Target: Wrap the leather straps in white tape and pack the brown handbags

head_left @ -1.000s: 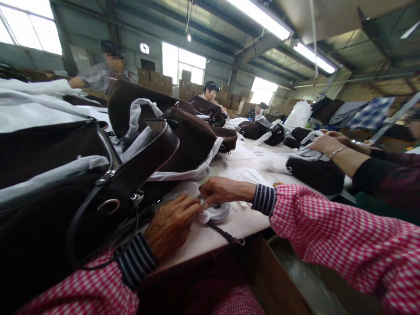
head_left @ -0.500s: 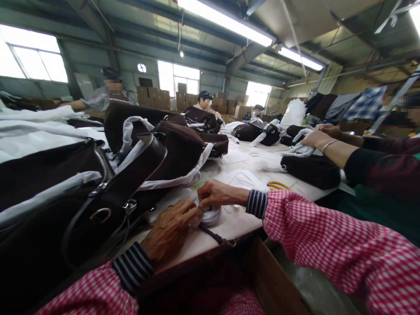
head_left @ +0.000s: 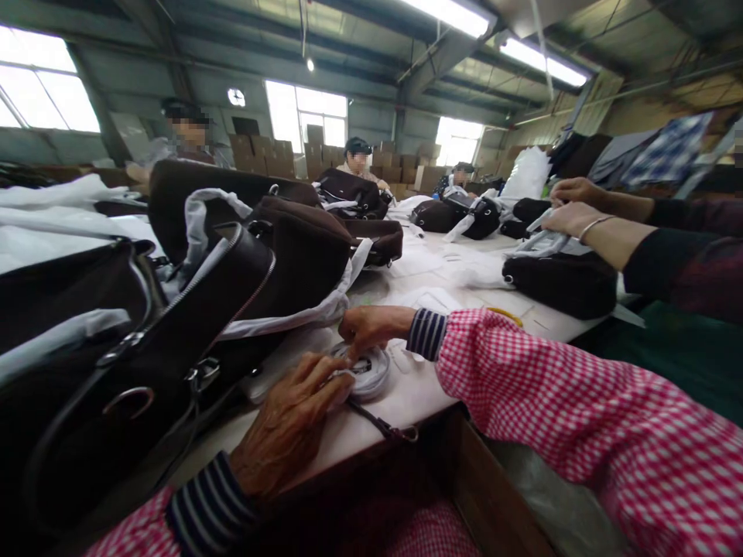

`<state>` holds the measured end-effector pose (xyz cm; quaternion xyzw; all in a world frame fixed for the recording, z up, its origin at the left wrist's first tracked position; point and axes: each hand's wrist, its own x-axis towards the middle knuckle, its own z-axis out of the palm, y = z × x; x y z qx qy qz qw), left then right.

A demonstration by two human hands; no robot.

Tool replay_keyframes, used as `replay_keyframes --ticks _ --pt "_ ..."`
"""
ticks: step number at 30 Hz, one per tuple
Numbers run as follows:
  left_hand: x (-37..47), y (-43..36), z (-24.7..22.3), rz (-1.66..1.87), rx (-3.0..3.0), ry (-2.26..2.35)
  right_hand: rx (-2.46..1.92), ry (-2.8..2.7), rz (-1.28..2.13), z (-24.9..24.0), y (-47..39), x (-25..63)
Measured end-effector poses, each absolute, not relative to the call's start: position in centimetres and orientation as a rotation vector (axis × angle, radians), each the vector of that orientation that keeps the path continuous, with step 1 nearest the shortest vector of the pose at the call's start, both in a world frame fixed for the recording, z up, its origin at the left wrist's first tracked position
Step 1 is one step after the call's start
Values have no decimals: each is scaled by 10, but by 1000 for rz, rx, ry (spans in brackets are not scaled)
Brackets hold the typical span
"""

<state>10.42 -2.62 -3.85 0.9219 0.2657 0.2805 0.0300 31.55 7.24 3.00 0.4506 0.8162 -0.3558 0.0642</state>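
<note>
A coiled white roll lies on the white table near its front edge. My left hand rests at the roll's left side, fingers bent together with their tips on its edge. Over the roll's far left side is my right hand, its fingers curled down; whatever they pinch is too small to make out. A thin dark strap with a metal clip runs from beneath the roll to the table edge. Large dark brown bags with white-wrapped handles stand to the left of my hands.
At the right, another person's hands hold a wrapped handle above a dark bag. An open wooden drawer is below the table edge. More people and bags are across the table, with cardboard boxes behind.
The view has shifted slightly. More of the white roll now shows between my hands, with my right hand over its far left side. The other person's hands have risen a little.
</note>
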Motion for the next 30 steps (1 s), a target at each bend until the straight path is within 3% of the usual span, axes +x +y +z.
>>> replay_keyframes --ticks 8,16,25,30 --pt "106 -25 -39 848 2844 800 1299 2597 -1421 21 63 337" --pt "111 -32 -33 691 2781 909 1318 2574 -1280 28 62 329" --pt "110 -20 -31 655 2776 1028 1358 2828 -551 20 58 318" --pt "107 -22 -41 832 2800 901 1413 2849 -937 21 47 328"
